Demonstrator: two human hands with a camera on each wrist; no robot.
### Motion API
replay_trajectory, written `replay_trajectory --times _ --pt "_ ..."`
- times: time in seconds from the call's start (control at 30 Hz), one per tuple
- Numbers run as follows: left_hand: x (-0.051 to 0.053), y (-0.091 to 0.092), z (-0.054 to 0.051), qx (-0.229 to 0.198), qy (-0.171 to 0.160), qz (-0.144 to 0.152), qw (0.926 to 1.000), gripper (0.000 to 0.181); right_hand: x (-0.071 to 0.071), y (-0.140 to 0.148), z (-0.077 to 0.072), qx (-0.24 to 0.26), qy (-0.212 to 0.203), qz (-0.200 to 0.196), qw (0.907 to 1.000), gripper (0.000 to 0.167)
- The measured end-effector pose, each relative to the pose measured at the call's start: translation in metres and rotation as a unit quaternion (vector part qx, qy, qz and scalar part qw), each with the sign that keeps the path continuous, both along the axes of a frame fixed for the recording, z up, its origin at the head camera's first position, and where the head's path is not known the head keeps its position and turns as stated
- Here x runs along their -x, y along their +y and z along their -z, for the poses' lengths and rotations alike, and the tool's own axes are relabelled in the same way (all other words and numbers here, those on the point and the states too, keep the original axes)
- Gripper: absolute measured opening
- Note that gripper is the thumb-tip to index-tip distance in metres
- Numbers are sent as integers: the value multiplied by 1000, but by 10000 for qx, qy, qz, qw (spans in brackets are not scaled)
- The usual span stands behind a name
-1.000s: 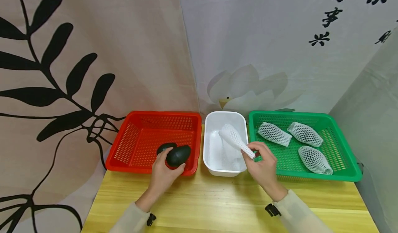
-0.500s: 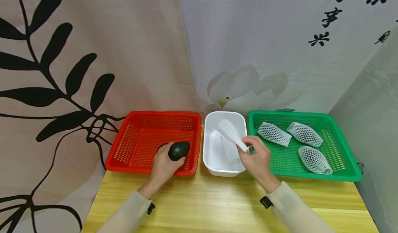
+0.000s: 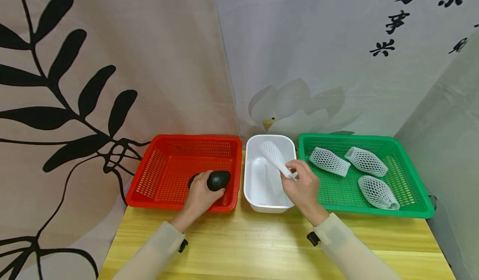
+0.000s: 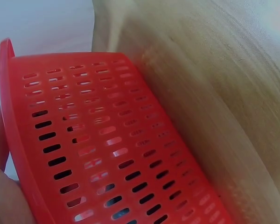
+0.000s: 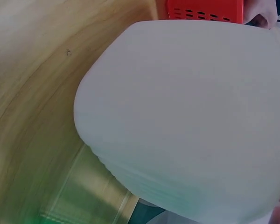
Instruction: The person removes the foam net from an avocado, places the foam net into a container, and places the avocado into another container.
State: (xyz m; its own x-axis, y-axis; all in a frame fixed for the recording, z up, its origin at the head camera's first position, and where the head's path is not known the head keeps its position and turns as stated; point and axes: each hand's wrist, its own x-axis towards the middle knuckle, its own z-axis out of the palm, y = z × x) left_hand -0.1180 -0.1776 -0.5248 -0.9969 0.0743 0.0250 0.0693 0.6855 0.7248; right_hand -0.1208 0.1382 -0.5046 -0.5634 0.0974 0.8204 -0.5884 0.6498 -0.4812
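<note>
My left hand [image 3: 201,193], over the right part of the red basket [image 3: 147,205], has its fingers curled round a dark green avocado [image 3: 218,180]. A second dark avocado [image 3: 191,181] shows partly behind that hand. My right hand [image 3: 302,187] pinches the lower end of a white foam net sleeve [image 3: 273,153], whose wider end hangs over the white bin [image 3: 269,209]. The left wrist view shows the outer wall of the red basket [image 4: 102,135] with part of the left hand [image 4: 7,196] at the edge; the right wrist view is mostly the bin's wall [image 5: 177,112].
Right of the bin stands a green basket [image 3: 374,212] with three net sleeves [image 3: 329,161] in it. More white netting [image 3: 275,188] seems to lie inside the bin. The containers stand on a wooden table [image 3: 254,246] before a printed cloth [image 3: 179,55].
My right hand has moved left with the net sleeve, further over the white bin. The left hand has shifted slightly up and right with the avocado, now covering more of the other one.
</note>
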Motion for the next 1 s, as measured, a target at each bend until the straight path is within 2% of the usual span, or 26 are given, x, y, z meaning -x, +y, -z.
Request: replay_trajectory --times 0.23,0.33,0.43,0.57,0.67,0.8,1.0 --pt "3 2 2 104 43 0 9999 73 5 -8 0 24 -166 386 9991 12" --pt "5 2 3 161 102 6 9998 72 6 -10 -1 -31 -375 546 9978 12" --pt "6 2 3 203 90 -2 9998 72 5 -12 -2 -134 -934 620 9936 17" --pt "7 3 3 272 61 10 9996 71 2 -14 -2 -453 -2016 514 9771 34" --pt "8 3 3 348 -13 40 9994 73 -1 -13 -1 -669 -2397 374 9678 41" --pt "9 4 3 444 -165 84 9988 76 -4 -12 -1 -762 -2238 255 9713 40" --pt "11 5 2 657 -424 178 9968 76 -4 -6 0 -727 -1597 111 9844 38"
